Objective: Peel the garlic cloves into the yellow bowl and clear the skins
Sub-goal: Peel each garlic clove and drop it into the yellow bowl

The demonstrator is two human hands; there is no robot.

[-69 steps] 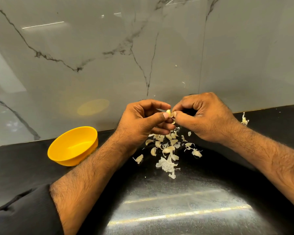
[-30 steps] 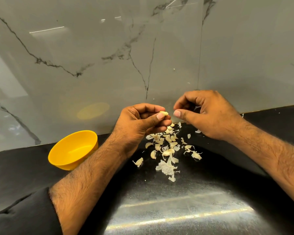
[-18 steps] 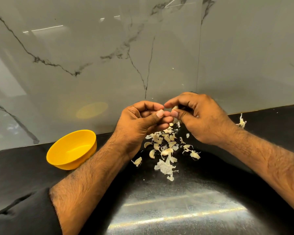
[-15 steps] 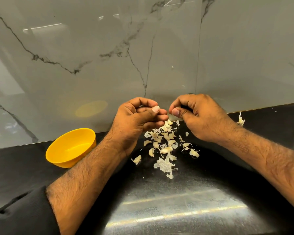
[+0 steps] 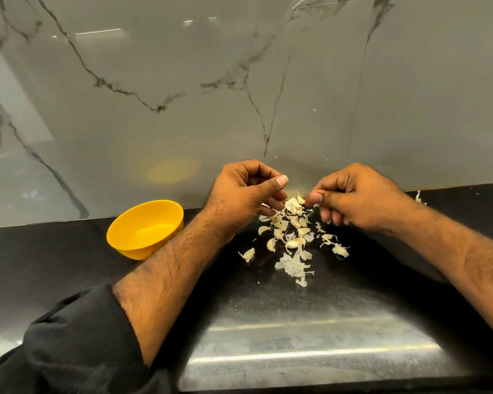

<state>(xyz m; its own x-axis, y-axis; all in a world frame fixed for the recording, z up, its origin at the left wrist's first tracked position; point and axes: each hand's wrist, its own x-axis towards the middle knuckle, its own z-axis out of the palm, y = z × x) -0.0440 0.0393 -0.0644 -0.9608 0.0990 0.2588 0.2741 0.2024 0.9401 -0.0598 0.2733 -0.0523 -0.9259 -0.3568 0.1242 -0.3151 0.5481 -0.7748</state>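
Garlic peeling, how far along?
Done: little shows; the yellow bowl looks empty. In hand: both hands are curled above the pile of cloves and skins; the left hand seems to pinch something hidden, the right hand a thin scrap, hard to tell. Left: unpeeled cloves and loose skins litter the black counter, none cleared.

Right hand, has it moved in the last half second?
Yes. Judged against the dark vein in the marble wall, the right hand has dropped toward the pile of skins on the counter.
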